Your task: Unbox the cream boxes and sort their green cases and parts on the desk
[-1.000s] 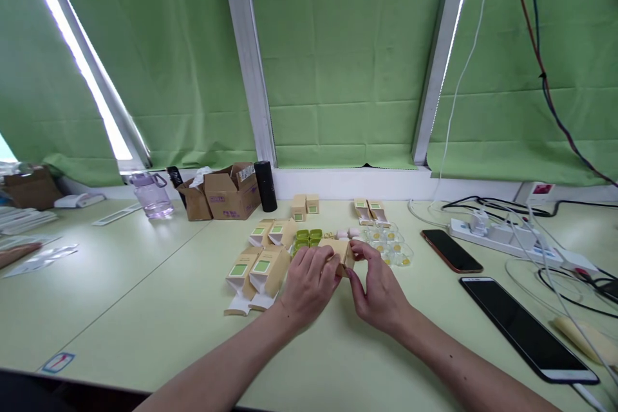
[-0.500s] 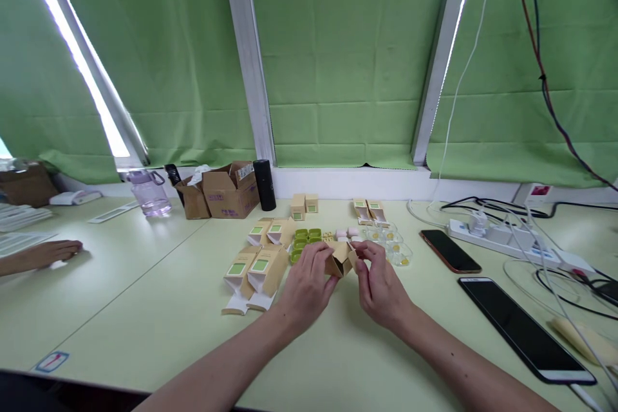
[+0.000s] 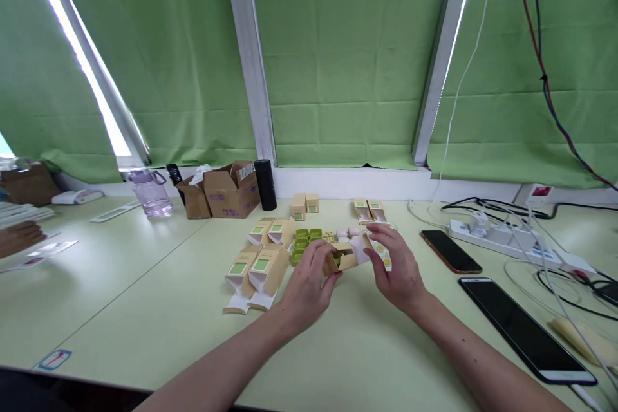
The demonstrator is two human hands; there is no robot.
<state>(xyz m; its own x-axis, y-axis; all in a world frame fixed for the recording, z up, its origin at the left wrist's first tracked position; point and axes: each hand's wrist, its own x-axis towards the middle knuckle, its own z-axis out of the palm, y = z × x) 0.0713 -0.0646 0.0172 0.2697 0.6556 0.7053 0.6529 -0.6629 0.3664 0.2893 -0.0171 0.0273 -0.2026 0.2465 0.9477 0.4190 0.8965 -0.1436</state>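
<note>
My left hand (image 3: 311, 283) is closed round a small brown paper box (image 3: 346, 262), held tilted above the table. One end of the box gapes toward me, and its white-lined flap stretches to the right. The thumb and fingers of my right hand (image 3: 396, 267) are at the edge of that flap, gripping it. Left of my hands stand several similar boxes (image 3: 269, 268) with green labels and their lower flaps out. Just beyond my hands lie green square cups (image 3: 302, 235), small yellowish pieces, white-pink pieces (image 3: 347, 232) and partly hidden clear plastic trays (image 3: 386, 261).
Two phones (image 3: 450, 251) and a power strip (image 3: 502, 236) with tangled cables lie at right. Small boxes (image 3: 305, 205), a black bottle (image 3: 265, 185), a carton (image 3: 232, 191) and a purple water bottle (image 3: 150, 193) stand at the back. Another person's hand (image 3: 19, 238) is at far left.
My right hand has moved to the right, drawing the box's flap out so its white inside shows. The other person's hand has pulled back left, and a clear packet now lies there.
</note>
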